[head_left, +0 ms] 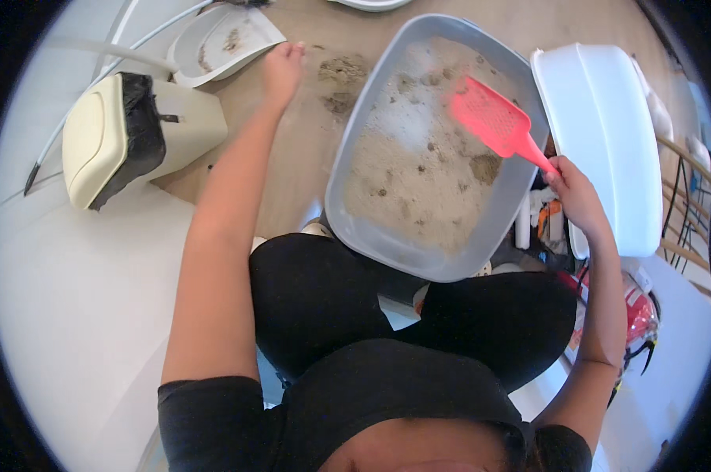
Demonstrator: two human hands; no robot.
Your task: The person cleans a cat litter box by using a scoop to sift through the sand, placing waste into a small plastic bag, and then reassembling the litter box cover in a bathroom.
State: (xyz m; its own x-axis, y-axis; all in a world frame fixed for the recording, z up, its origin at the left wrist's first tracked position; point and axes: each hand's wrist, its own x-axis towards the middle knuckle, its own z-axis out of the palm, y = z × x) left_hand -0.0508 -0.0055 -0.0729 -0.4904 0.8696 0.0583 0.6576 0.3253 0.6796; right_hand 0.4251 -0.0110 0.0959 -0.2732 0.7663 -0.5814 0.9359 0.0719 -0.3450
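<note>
My right hand [577,197] grips the handle of a pink slotted litter scoop [489,116]. Its blade is over the right side of a grey litter box [342,169], and I cannot tell whether it touches the litter. Sandy litter [406,177] with dark clumps and a pale powdery patch covers the box's bottom. My left hand [283,77] is closed beside the corner of a white dustpan [253,35] at the far left; its fingers partly hide whatever they may hold. Some brown debris lies in the dustpan.
Spilled litter [342,71] lies on the wooden floor between dustpan and box. A cream swing-lid bin [92,141] with a black liner lies on its side at left. A large white plastic cover [607,141] stands at right, near a red package [637,307].
</note>
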